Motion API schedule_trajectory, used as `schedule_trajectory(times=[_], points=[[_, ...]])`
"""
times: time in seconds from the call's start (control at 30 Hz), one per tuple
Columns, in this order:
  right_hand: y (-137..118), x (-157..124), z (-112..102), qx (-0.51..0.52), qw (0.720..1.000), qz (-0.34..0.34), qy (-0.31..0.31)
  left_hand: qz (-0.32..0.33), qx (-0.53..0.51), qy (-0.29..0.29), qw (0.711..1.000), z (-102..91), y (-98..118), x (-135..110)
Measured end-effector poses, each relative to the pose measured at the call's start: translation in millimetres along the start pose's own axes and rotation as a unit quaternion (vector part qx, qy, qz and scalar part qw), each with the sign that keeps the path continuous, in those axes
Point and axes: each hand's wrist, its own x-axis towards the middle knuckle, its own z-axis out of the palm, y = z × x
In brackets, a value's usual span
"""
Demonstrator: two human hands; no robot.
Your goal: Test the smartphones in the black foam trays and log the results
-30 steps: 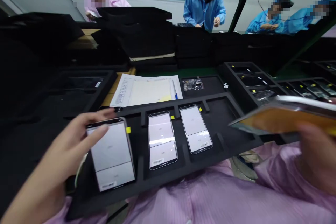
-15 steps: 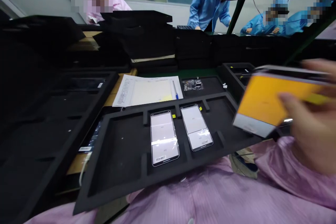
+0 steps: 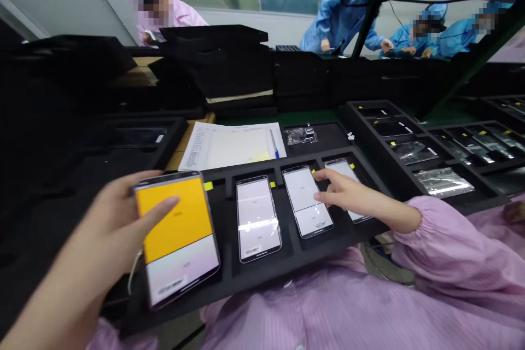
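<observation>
From here, three slim white-screened phones sit in the black foam tray, one orange-and-white-screened phone's up, clamped in the left hand, right hand's fingers parted by a white one.

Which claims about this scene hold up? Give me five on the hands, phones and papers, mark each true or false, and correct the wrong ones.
1. The left hand holds a phone whose screen is yellow and white. True.
2. A pen lies on the papers. True.
3. The right hand grips the pen. False: it is over the two rightmost phones in the tray.
4. The papers lie on the near side of the tray. False: they lie beyond it.
5. Besides the held phone, three phones lie in the tray. True.
</observation>
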Motion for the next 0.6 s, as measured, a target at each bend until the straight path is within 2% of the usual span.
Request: schedule_trajectory(times=[0.07, 0.1, 0.13, 0.2, 0.23, 0.27, 0.3, 0.33, 0.37, 0.43, 0.5, 0.6], points=[[-9, -9, 6, 0.111, 0.991, 0.066, -0.04, -0.096, -0.058, -0.093, 0.989, 9.8, 2, 11], [-12, -12, 7, 0.168, 0.981, 0.089, -0.037, -0.107, -0.043, -0.114, 0.987, 14.6, 3, 13], [-13, -13, 7, 0.223, 0.968, 0.11, -0.027, -0.08, 0.01, -0.099, 0.992, 19.1, 4, 13], [-15, -13, 5, 0.321, 0.935, 0.153, -0.003, 0.019, 0.118, -0.021, 0.993, 27.2, 7, 3], [-15, -13, 3, 0.36, 0.917, 0.172, 0.008, 0.048, 0.126, 0.002, 0.991, 31.1, 10, -5], [-14, -12, 2, 0.392, 0.901, 0.185, 0.016, 0.042, 0.095, -0.011, 0.995, 35.0, 12, -14], [-14, -11, 2, 0.415, 0.889, 0.192, 0.022, -0.003, 0.032, -0.059, 0.998, 38.7, 16, -23], [-14, -11, 2, 0.427, 0.883, 0.193, 0.028, -0.081, -0.05, -0.122, 0.988, 42.3, 20, -32], [-13, -10, 2, 0.427, 0.884, 0.187, 0.032, -0.169, -0.131, -0.171, 0.962, 45.6, 24, -39], [-13, -7, 5, 0.388, 0.908, 0.157, 0.026, -0.302, -0.245, -0.199, 0.9, 51.1, 33, -44], [-11, -1, 11, 0.3, 0.946, 0.12, -0.024, -0.354, -0.298, -0.163, 0.871, 55.9, 41, -40], [-8, 12, 20, 0.186, 0.973, 0.098, -0.093, -0.371, -0.288, -0.147, 0.871, 65.2, 48, -25]])
